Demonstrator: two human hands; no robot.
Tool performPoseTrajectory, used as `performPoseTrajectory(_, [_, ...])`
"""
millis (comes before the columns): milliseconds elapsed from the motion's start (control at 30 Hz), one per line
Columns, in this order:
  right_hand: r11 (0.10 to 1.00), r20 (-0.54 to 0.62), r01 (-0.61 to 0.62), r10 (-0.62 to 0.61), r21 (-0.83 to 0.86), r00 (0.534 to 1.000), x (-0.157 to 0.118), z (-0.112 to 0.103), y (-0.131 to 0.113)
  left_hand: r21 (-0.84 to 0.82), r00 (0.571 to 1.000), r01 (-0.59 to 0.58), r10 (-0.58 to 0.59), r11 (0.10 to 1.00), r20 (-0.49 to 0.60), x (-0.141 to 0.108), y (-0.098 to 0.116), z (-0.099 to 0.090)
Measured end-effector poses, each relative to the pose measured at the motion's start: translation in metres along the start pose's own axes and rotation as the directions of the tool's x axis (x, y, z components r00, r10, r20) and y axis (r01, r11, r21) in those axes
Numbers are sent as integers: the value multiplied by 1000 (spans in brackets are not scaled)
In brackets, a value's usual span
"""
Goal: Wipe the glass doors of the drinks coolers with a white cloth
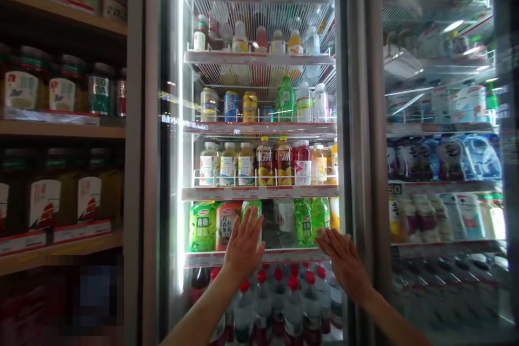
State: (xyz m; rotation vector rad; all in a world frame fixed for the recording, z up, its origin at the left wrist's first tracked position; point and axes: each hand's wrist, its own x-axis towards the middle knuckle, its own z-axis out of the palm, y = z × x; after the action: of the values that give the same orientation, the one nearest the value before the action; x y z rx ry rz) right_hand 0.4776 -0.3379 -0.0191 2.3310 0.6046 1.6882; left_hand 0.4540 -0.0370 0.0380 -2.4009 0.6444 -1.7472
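Observation:
My left hand (245, 243) lies flat with its fingers stretched out, raised against the glass door (267, 227) of a lit drinks fridge. It holds nothing. Behind it show green and red drink bottles on a low shelf. Lower right, my right hand (346, 262) is pressed toward the glass near the door's right frame. Its fingers are close together over a pale, crumpled cloth (323, 234), mostly hidden beneath them. Green bottles (303, 221) stand just behind the glass near its fingertips.
Fridge shelves (259, 193) hold bottles and cans, with red-capped bottles (292, 284) at the bottom. A vertical metal frame (367, 119) separates another glass-fronted fridge on the right. Wooden shelves (60, 128) with jars and bottles stand at left. Reflections streak the glass.

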Motion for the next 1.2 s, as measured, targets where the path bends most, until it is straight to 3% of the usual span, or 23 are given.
performPoseTrajectory(100, [993, -61, -115, 115, -5, 992, 23, -2, 21, -6, 1000, 7, -7, 1000, -2, 1, 0, 3])
performPoseTrajectory(167, [973, -132, -229, 230, 22, 964, 48, -4, 34, -12, 1000, 22, -22, 1000, -4, 0, 1, 5])
performPoseTrajectory(233, [956, -183, -290, 294, 51, 938, 53, -4, 34, -11, 1000, 24, -25, 1000, -11, -4, 4, 6])
performPoseTrajectory(400, [976, -71, -216, 216, 12, 974, -21, 9, 2, 47, 999, -8, 10, 999, -43, -16, 1, 6])
performPoseTrajectory(467, [985, -27, -173, 173, -5, 985, -30, 11, 0, 63, 999, -18, 21, 998, -43, -18, -3, 7])
performPoseTrajectory(567, [980, -62, -197, 197, 6, 978, 11, 5, 20, 72, 999, -8, 11, 997, -47, -18, -6, 9])
performPoseTrajectory(633, [960, -129, -278, 278, 19, 952, 48, -1, 33, 80, 998, -6, 11, 997, -55, -18, -4, 11])
performPoseTrajectory(700, [940, -181, -341, 340, 23, 923, 64, -3, 34, 84, 998, -8, 13, 996, -58, -19, -3, 10])
performPoseTrajectory(767, [947, -171, -320, 319, 19, 932, 49, -1, 21, 87, 998, -7, 12, 996, -58, -20, -4, 8])
performPoseTrajectory(867, [984, -82, -178, 177, 2, 981, 0, 8, -5, 96, 998, -13, 19, 995, -58, -19, -11, 4])
performPoseTrajectory(933, [993, -47, -119, 119, -1, 992, -11, 11, -9, 102, 998, -16, 22, 995, -58, -15, -18, 1])
performPoseTrajectory(1000, [990, -90, -141, 141, 10, 986, 10, 9, 0, 111, 998, -1, 7, 994, -59, -11, -24, 0])
performPoseTrajectory(1133, [958, -214, -281, 285, 48, 934, 79, -4, 25, 119, 997, 47, -40, 992, -65, -9, -23, 2])
performPoseTrajectory(1200, [957, -203, -286, 289, 46, 935, 80, -6, 21, 117, 997, 51, -43, 992, -64, -12, -21, 2])
